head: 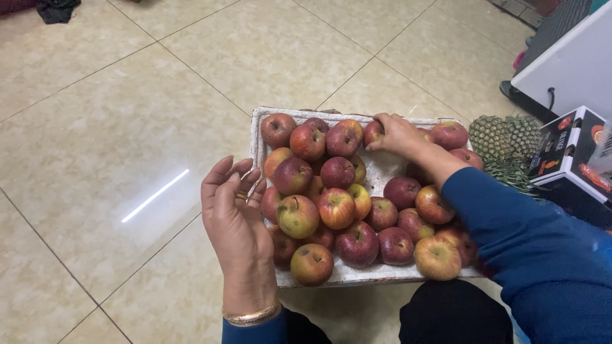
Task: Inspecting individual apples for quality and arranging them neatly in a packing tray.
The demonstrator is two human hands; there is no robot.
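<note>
- Tray [256,137]: white, on tiled floor [115,127]; filled with red-yellow apples [336,207], none seen outside it.
- Right hand [396,135]: fingers closed on one apple [372,132] at the far rim.
- Left hand [231,207]: fingers released, empty, beside the tray's left edge.
- Pineapples [507,135]: untouched, right of tray.

Glossy beige tiled floor [115,127] reflecting a light streak [155,195].

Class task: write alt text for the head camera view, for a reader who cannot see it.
A person's right hand reaches to a red apple at the far edge of a white foam tray heaped with red and yellow apples, on a beige tiled floor. The left hand hovers open, empty, at the tray's left side; two pineapples lie to the right.
</note>
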